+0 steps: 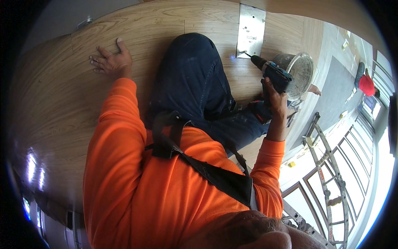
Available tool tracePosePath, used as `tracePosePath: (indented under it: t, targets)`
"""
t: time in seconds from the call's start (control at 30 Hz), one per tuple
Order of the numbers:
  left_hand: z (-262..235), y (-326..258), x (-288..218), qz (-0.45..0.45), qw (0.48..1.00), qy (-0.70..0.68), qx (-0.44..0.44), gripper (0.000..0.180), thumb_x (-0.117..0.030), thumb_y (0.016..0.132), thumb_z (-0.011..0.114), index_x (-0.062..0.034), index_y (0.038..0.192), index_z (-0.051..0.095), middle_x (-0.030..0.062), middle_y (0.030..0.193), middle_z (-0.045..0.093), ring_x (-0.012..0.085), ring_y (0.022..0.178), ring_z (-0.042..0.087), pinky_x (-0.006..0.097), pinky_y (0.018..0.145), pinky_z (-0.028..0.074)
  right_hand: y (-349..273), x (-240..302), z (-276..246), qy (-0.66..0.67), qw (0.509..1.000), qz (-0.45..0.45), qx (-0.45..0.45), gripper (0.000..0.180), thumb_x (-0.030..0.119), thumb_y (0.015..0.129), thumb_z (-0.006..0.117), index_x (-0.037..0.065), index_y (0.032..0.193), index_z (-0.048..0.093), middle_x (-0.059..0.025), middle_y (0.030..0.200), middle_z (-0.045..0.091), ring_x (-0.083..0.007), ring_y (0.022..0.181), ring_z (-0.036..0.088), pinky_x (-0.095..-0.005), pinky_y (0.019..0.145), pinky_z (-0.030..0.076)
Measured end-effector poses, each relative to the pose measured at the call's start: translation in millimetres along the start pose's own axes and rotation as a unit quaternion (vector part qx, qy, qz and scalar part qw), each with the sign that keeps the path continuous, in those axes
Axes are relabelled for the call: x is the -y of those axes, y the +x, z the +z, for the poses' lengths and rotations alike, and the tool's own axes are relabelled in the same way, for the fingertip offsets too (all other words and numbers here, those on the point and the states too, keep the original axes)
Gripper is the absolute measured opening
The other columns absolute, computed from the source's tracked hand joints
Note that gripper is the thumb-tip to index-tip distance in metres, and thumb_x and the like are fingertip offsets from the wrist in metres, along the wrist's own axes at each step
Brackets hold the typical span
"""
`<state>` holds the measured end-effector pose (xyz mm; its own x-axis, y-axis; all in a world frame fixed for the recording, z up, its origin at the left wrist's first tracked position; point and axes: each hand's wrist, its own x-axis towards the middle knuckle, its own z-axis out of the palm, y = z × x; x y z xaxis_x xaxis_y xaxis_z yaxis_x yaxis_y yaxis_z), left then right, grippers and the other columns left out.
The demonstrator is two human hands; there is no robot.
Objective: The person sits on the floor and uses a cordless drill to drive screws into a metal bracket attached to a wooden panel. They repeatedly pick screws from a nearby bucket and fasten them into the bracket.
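My right hand (275,96) is wrapped round the grip of a dark cordless drill (278,77). The drill's bit points at the lower end of a shiny metal plate (251,31), which lies against a wood-grain surface (161,18). The bit's tip is at the plate's lower left corner; whether it touches is too small to tell. Several dark holes and marks show on the plate. Over to the left, my left hand (112,60) rests on the wood-grain surface with its fingers spread, holding nothing.
Right beside the drill stands a grey-stained bucket (300,74). A stepladder (327,174) is at the right, past my right arm. Farther off, a person in a red top (367,84) is low to the floor. My bent knee (192,70) is between my hands.
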<state>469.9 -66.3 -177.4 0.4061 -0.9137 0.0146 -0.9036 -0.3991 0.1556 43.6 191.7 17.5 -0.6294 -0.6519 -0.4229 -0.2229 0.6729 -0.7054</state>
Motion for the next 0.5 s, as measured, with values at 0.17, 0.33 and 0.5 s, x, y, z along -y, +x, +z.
tracePosePath:
  t: [0.17, 0.33, 0.5]
  targets:
    - [2.5, 1.0, 0.6, -0.005, 1.0, 0.01, 0.005, 0.101, -0.081, 0.087, 0.03, -0.0082, 0.156, 0.026, 0.0318, 0.159, 0.016, 0.0416, 0.151, 0.01, 0.057, 0.121, 0.005, 0.0, -0.8, -1.2, -0.006, 1.0, 0.004, 0.0, 0.03, 0.03, 0.093, 0.071, 0.003, 0.106, 0.069, -0.0035, 0.085, 0.069, -0.0106, 0.061, 0.058, -0.0271, 0.052, 0.047]
    - [0.7, 0.0, -0.3, 0.0, 1.0, -0.002, -0.001, 0.1, -0.08, 0.087, 0.031, -0.0078, 0.156, 0.026, 0.0326, 0.158, 0.016, 0.0423, 0.151, 0.01, 0.058, 0.12, 0.006, 1.2, 0.9, -2.1, -0.017, 1.0, 0.004, 0.006, 0.031, 0.031, 0.092, 0.072, 0.003, 0.107, 0.069, -0.0037, 0.086, 0.069, -0.0112, 0.06, 0.058, -0.0274, 0.052, 0.047]
    - [-1.7, -0.4, -1.2, 0.002, 1.0, -0.003, 0.0, 0.1, -0.08, 0.088, 0.03, -0.0067, 0.155, 0.025, 0.0329, 0.158, 0.017, 0.043, 0.151, 0.009, 0.058, 0.12, 0.006, 1.2, 1.9, -2.7, -0.028, 1.0, 0.0, 0.006, 0.033, 0.032, 0.092, 0.072, 0.003, 0.108, 0.069, -0.004, 0.088, 0.07, -0.0114, 0.06, 0.059, -0.0278, 0.052, 0.047]
